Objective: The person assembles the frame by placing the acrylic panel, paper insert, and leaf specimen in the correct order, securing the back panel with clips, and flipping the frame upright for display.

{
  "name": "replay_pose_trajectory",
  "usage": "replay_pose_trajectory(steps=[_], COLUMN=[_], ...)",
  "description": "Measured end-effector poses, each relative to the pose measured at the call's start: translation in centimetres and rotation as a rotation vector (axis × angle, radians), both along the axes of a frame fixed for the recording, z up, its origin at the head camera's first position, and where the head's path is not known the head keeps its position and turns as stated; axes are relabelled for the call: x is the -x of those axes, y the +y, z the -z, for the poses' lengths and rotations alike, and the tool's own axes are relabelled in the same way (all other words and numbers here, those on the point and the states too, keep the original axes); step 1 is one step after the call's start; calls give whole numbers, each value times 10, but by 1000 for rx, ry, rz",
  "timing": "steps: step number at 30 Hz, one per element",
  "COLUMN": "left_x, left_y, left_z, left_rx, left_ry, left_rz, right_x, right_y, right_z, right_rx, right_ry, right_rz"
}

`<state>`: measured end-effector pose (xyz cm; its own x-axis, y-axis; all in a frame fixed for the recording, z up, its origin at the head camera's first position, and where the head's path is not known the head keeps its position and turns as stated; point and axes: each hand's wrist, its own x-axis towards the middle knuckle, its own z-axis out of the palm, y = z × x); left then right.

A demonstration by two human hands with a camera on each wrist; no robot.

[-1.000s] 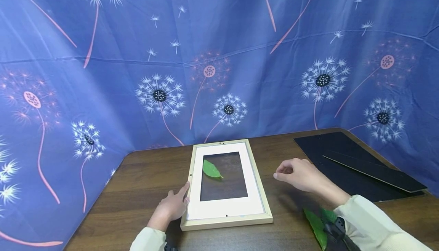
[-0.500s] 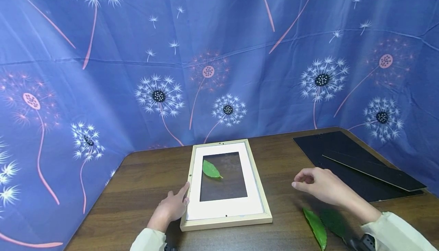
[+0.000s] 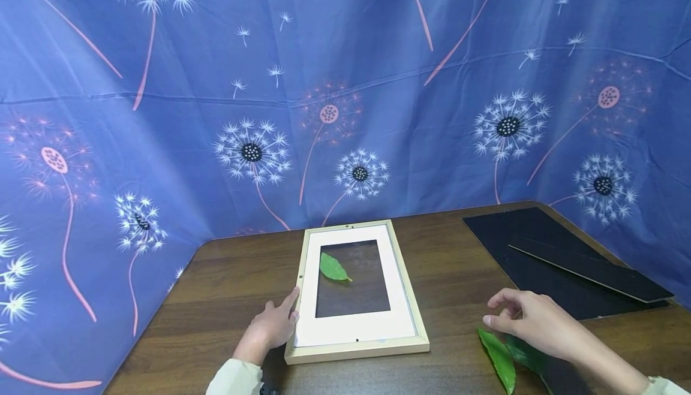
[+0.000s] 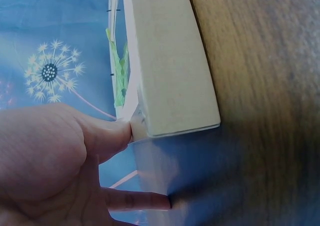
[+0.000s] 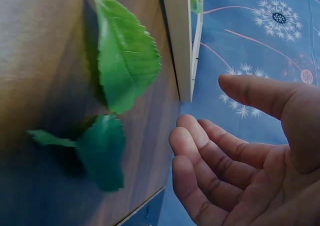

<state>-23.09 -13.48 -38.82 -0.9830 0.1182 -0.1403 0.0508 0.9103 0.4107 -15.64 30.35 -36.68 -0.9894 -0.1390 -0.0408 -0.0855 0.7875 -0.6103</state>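
A pale wooden picture frame [image 3: 356, 347] with a white mat lies flat on the brown table [image 3: 227, 281]. One green leaf [image 3: 332, 267] lies inside its window. My left hand [image 3: 272, 323] rests against the frame's left edge, its fingers [image 4: 112, 136] straight and touching the wood [image 4: 170, 61]. My right hand [image 3: 531, 320] hovers just above two green leaves [image 3: 499, 359] on the table to the right of the frame. Its fingers [image 5: 210, 151] are loosely curled and hold nothing, with the leaves [image 5: 125, 56] close below them.
Black boards [image 3: 545, 257], one lying askew over the other, sit at the table's back right. A blue dandelion-print cloth [image 3: 345, 83] walls in the table on three sides. Bare wood shows between the frame and the boards.
My right hand has moved from beside the frame rightward and toward me, down to just above the two leaves. The left hand and the frame have stayed put.
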Motion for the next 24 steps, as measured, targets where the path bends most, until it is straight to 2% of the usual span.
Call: replay_pose_trajectory(steps=[10,17,24], left_x=[-1,-1,-2], left_y=[1,1,2], left_z=[-1,-3,-3], left_rx=[4,8,7], left_ry=[-9,0,4], left_rz=[-2,-3,-2], right_x=[-17,-26,-34], right_y=[7,8,15], right_z=[13,25,39], right_rx=[-12,3,115], right_ry=[-55,-149,-228], right_rz=[21,53,-34])
